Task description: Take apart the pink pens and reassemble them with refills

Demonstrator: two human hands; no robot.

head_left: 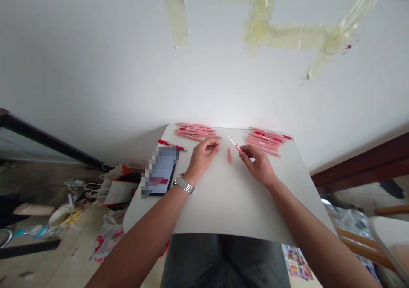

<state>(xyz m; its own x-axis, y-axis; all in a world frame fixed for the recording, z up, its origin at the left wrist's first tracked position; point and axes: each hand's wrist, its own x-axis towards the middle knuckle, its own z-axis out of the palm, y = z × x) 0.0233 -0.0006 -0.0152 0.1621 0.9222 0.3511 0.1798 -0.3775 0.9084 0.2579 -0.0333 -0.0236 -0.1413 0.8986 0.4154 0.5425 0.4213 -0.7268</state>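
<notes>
My right hand [254, 160] pinches a slim pen part [236, 145], unjoined; pink piece [229, 155] lies loose on the table [223, 207] between my hands; left hand [204, 154] curled, can't tell if holding anything; left bundle [198, 130], right bundle [263, 141]: finished pens unclear.

The held pen part [237, 147] is red with a pale tip section; the loose tapered piece [229, 155] is plain pink. The left pen row [197, 130] and the right pen row [266, 143] are mainly pink, with red sections intermixed. The bench [230, 207] is white, the watch [183, 183] silver, the wall [111, 58] pale grey, the wall tape [260, 28] translucent yellow and the trousers [194, 260] dark grey
</notes>
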